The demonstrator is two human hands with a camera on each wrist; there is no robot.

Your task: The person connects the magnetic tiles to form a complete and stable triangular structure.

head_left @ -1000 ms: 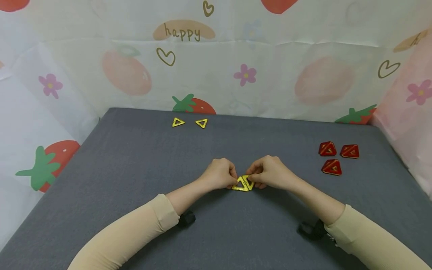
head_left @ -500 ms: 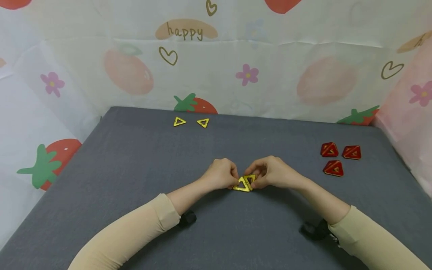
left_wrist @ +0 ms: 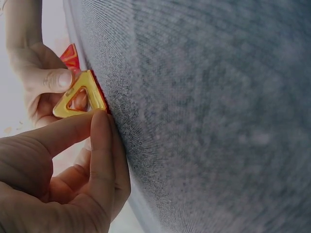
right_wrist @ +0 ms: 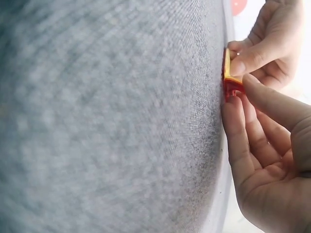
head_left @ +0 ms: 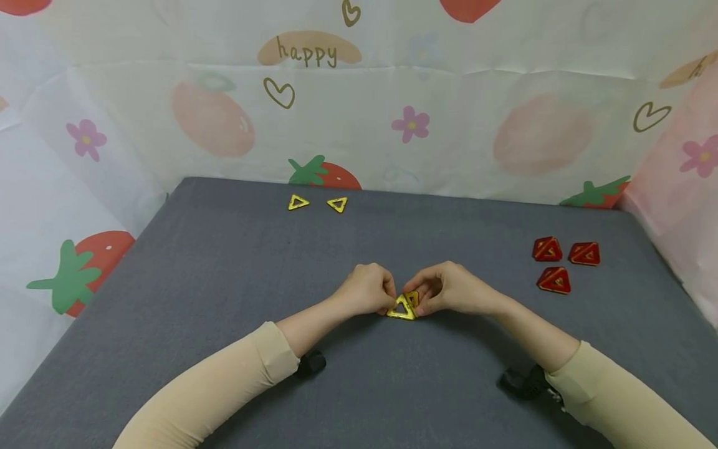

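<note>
My left hand (head_left: 367,290) pinches the left corner of a yellow-framed triangular magnetic tile (head_left: 401,315), near the middle of the table. Against its right side stands a second triangular magnetic tile (head_left: 414,295), gripped by my right hand (head_left: 457,288) between thumb and fingers. In the left wrist view, the first tile (left_wrist: 62,108) faces the camera, with red showing along its table-side edge. Seen edge-on in the right wrist view, a yellow edge (right_wrist: 227,64) meets a red tile part (right_wrist: 234,86) at an angle. My fingers hide parts of both tiles.
Two yellow triangular tiles (head_left: 298,202) (head_left: 337,204) lie apart near the far edge of the grey table (head_left: 252,262). Toward the right sit 3 red pyramid-like pieces (head_left: 554,280), grouped together. A printed curtain (head_left: 359,137) hangs behind the table.
My right hand has shifted its grip, and the second tile has turned from lying beside the first to tilting up against it. My left hand stays in place.
</note>
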